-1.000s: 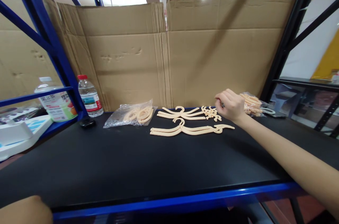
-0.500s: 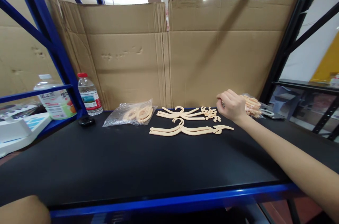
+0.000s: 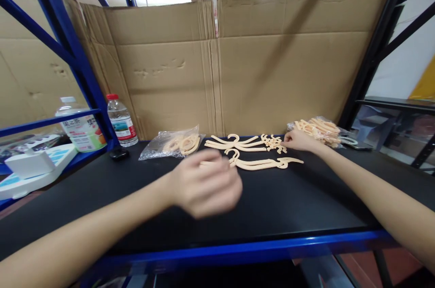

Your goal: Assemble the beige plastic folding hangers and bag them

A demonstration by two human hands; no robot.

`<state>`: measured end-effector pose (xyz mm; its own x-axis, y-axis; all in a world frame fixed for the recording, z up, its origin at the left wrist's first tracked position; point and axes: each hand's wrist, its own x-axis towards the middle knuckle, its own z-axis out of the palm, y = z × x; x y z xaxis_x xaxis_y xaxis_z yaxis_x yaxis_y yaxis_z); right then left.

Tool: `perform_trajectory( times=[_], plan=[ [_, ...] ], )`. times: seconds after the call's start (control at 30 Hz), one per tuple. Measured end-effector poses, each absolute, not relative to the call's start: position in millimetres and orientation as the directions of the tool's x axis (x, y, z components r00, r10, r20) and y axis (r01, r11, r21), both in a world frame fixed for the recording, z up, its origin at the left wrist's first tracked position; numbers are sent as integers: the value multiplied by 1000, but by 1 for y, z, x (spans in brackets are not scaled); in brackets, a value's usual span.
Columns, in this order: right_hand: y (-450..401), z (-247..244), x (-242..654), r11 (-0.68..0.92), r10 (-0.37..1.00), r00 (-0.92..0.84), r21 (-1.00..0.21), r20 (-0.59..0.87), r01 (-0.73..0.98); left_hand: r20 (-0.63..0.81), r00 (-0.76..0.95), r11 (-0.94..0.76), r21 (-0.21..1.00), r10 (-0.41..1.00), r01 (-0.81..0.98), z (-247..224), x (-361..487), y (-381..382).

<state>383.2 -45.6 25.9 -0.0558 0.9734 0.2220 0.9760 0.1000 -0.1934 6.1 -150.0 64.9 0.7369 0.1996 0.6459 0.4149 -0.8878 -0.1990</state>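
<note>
My right hand (image 3: 299,140) is at the right end of a small pile of cream plastic hooks (image 3: 273,143), its fingertips pinched together at the pile's edge. Whatever they grip is too small to make out. My left hand (image 3: 209,183) hovers over the front of the table, fingers curled and smeared by motion. It covers the left part of the front cream folding hanger (image 3: 256,164), which has a hooked piece (image 3: 288,161) at its right end. Behind lies another set of cream hanger parts (image 3: 234,143), beside the small hooks.
A clear bag with cream rings (image 3: 185,143) lies at the back left, and a bag of cream pieces (image 3: 317,130) at the back right. A water bottle (image 3: 122,122) and a black object (image 3: 119,153) stand left. Cardboard (image 3: 170,70) walls the black table's (image 3: 272,206) rear.
My left hand has swung in from the lower left corner to the middle, over the front hanger. My right hand has lowered to the small hooks. The view has shifted slightly.
</note>
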Motion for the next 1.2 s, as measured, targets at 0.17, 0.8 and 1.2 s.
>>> perform_trajectory(
  times=[0.17, 0.8, 1.2],
  plan=[
    [-49, 24, 375, 44, 993, -22, -182, 119, 982, 362, 753, -731, -228, 550, 643, 51, 20, -64],
    [-49, 23, 366, -149, 984, 169, -252, 58, 956, 365, 660, -698, -35, 657, 715, 22, 37, -6],
    [-44, 18, 354, -160, 975, 185, -193, 122, 968, 646, 446, -699, 197, 620, 687, 38, 27, -63]
  ],
)
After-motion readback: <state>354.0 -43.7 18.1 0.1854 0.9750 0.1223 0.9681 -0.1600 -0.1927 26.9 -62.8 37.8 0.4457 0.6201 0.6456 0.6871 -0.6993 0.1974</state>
